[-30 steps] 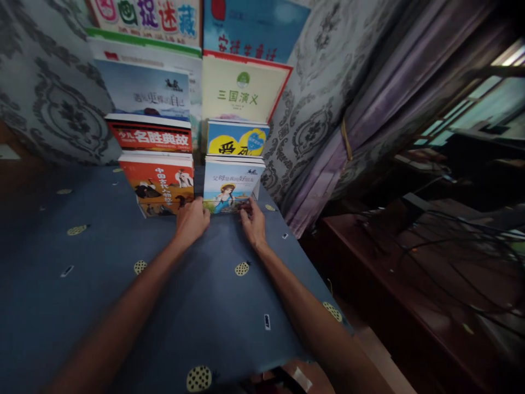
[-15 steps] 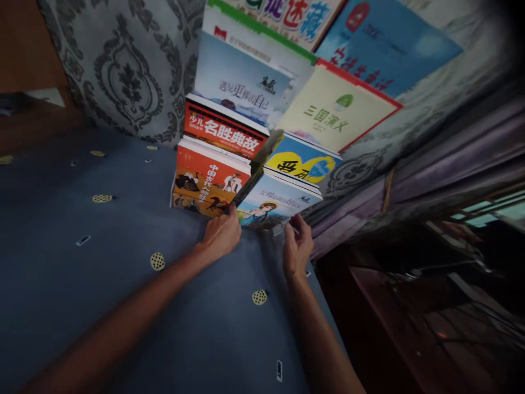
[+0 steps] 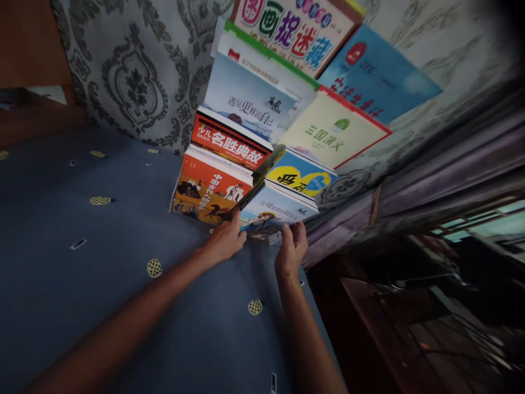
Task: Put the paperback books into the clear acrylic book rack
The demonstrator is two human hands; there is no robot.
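Observation:
Upright in the front row on the right is a light-blue book [image 3: 283, 203] with a drawn figure in a hat on its cover. My left hand [image 3: 227, 239] holds its lower left edge, fingers partly hidden. On the other side, my right hand [image 3: 292, 250] grips its lower right corner, the thumb in front and the fingers curled at the edge. Left of it stands an orange book [image 3: 209, 189], close to my left fingertips. Behind these rise a red book [image 3: 229, 143] and a blue-and-yellow book [image 3: 301, 174].
Taller books stand in tiers behind: a blue-grey book [image 3: 250, 101], a pale green book [image 3: 332, 128], a blue book [image 3: 381, 74] and a colourful-lettered book [image 3: 295, 33]. Patterned wallpaper [image 3: 135, 82] backs them. A blue patterned cloth [image 3: 102, 284] lies beneath; dark furniture [image 3: 381, 328] stands right.
The view has shifted, so the books appear slightly lower and more of the top ones shows. Both hands stay at the light-blue book, the right one a little further left in view.

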